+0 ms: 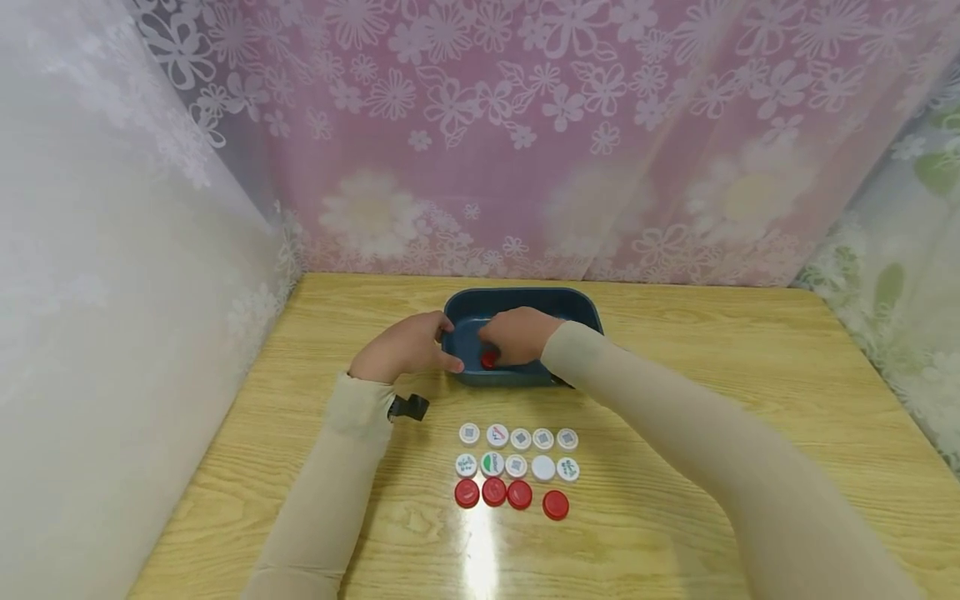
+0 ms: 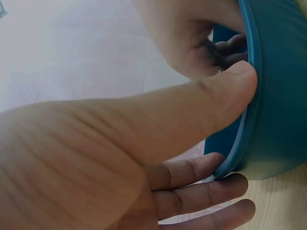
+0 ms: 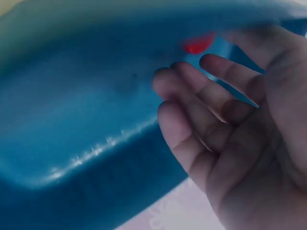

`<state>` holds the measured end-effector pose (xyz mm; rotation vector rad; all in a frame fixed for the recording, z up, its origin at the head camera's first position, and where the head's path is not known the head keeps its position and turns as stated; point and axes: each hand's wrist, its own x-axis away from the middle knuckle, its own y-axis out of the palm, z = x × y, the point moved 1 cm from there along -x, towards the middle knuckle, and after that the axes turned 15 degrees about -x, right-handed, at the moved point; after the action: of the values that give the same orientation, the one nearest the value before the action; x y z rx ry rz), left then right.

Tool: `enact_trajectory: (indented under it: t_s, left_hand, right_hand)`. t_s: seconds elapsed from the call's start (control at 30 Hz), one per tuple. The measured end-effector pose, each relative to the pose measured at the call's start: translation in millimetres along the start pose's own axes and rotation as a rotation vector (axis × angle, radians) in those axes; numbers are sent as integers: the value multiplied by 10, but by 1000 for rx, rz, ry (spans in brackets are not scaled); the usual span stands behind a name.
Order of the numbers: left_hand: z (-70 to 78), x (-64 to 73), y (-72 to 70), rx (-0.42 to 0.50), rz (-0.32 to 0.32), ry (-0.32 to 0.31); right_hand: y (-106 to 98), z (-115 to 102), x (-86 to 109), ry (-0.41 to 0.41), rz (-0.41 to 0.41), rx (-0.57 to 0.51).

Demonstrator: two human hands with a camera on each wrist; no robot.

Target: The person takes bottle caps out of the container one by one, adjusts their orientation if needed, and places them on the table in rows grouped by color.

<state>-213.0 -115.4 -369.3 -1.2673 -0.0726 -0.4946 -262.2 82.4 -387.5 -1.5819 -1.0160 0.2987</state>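
My left hand is at the left end of a dark blue plastic basin, with its thumb on the rim and its other fingers fairly straight against the end wall. Inside the basin, my right hand reaches down near the front wall. Thumb and index finger meet at a red bottle cap, while the other fingers are loosely bent in the right wrist view. Part of that cap is hidden there. In front of the basin lie two rows of white bottle caps and a row of red bottle caps.
The wooden table extends on both sides of the basin. A floral curtain hangs behind it, with pale sheets at left and right. A black strap piece sticks out at my left wrist. The rightmost red cap lies slightly apart.
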Motion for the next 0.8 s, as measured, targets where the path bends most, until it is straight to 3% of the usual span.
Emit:
enact_trajectory:
  t_s: [0.13,0.53,0.67,0.8]
  left_hand:
    - [15,-3,-4,9,-2,1]
    - [30,7,-6,2,4,-7]
    - [42,4,-2,-3,2,-7]
    - [46,-6,2,-2,-9,-23]
  right_hand:
    - [73,0,-26,-2,-22,21]
    - [116,63,-57,-100,66,114]
    - [-66,-40,163,-74,182,138]
    - [-200,-301,585,-99,313,138]
